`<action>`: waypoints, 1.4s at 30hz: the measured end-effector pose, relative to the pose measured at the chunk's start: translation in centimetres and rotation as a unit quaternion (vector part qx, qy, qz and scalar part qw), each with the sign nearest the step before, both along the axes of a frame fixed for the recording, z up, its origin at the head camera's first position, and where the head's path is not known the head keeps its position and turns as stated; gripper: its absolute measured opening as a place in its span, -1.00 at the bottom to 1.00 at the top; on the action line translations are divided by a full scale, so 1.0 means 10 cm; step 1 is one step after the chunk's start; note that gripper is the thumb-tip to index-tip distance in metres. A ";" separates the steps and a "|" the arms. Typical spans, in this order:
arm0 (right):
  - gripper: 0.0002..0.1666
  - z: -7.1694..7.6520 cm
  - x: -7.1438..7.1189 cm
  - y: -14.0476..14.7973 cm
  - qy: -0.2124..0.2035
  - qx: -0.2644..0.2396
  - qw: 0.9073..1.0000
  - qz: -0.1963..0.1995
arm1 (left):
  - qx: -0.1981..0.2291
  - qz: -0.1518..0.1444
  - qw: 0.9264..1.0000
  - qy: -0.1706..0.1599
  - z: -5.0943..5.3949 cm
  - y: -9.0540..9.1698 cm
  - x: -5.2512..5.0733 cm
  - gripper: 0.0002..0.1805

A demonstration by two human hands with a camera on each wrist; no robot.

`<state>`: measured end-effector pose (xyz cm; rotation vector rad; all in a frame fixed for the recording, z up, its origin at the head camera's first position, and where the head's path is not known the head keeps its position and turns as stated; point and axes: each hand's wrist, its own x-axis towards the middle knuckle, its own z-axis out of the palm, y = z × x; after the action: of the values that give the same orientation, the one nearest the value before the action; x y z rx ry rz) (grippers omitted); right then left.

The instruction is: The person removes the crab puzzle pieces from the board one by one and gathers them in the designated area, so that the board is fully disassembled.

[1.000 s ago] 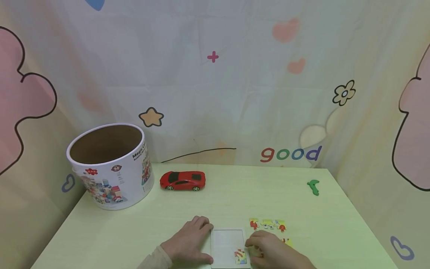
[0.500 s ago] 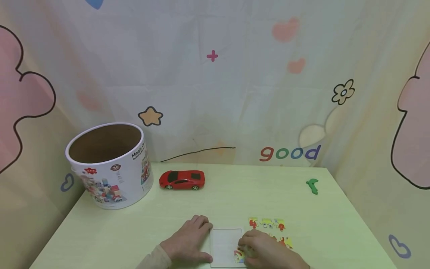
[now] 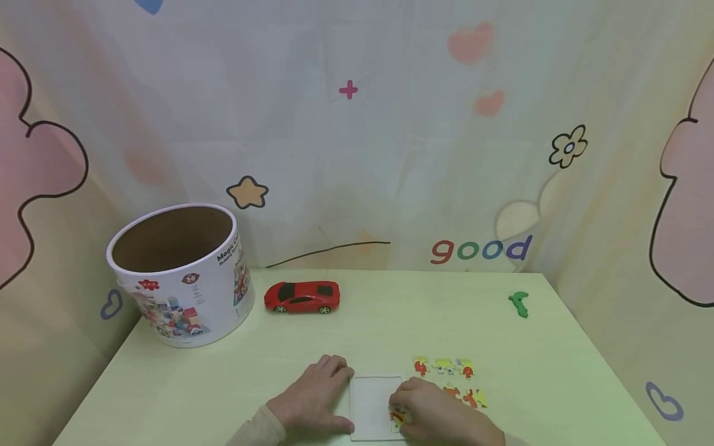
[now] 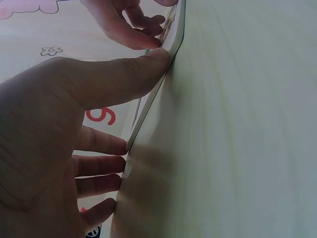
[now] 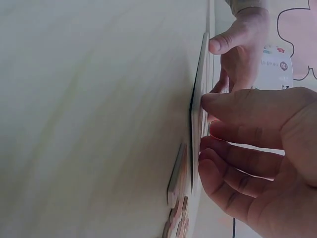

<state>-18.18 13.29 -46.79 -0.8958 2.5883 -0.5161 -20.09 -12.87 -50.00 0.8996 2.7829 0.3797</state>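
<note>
In the head view a white puzzle tray (image 3: 369, 409) lies flat at the front of the table. My left hand (image 3: 313, 396) is along its left side, thumb and fingers spread, touching the edge; the left wrist view shows the thumb (image 4: 148, 62) on the rim. My right hand (image 3: 432, 409) is over the tray's right side, fingers curled, pinching a small jigsaw piece mostly hidden under them. Colourful jigsaw piece (image 3: 398, 421) shows at the tray's lower right, by those fingertips. In the right wrist view the right hand (image 5: 257, 153) has its thumb at the tray's edge.
Loose jigsaw pieces (image 3: 444, 367) lie in a row right of the tray, with more pieces (image 3: 471, 398) nearer. A red toy car (image 3: 302, 297) and a large white bucket (image 3: 184, 303) stand behind, left. A small green toy (image 3: 519, 304) lies far right.
My right hand has moved left from beside the tray to over its right side, at the piece lying there. The left hand has stayed at the tray's left edge.
</note>
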 end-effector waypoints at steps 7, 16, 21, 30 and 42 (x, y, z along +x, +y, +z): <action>-0.76 -0.02 0.00 -0.02 -0.004 0.005 1.000 0.010 | -0.003 -0.001 1.000 -0.002 -0.01 0.00 0.01 -0.06; -0.77 -0.03 0.00 -0.02 -0.008 -0.001 1.000 0.024 | 0.006 -0.012 1.000 0.010 -0.04 -0.02 0.01 -0.06; -0.79 -0.03 -0.01 -0.02 -0.015 0.002 1.000 0.019 | 0.008 -0.011 1.000 0.012 -0.04 -0.02 0.01 -0.07; -0.79 -0.03 -0.01 -0.02 -0.002 0.007 0.999 0.033 | 0.011 -0.009 1.000 0.007 -0.03 -0.02 0.01 -0.07; -0.83 0.01 -0.02 -0.03 0.029 0.013 0.998 0.062 | 0.007 -0.009 1.000 0.015 -0.01 -0.02 0.00 -0.06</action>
<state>-18.41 13.00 -46.70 -1.0700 2.5627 -0.4283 -20.09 -13.04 -50.08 0.9409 2.7996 0.3880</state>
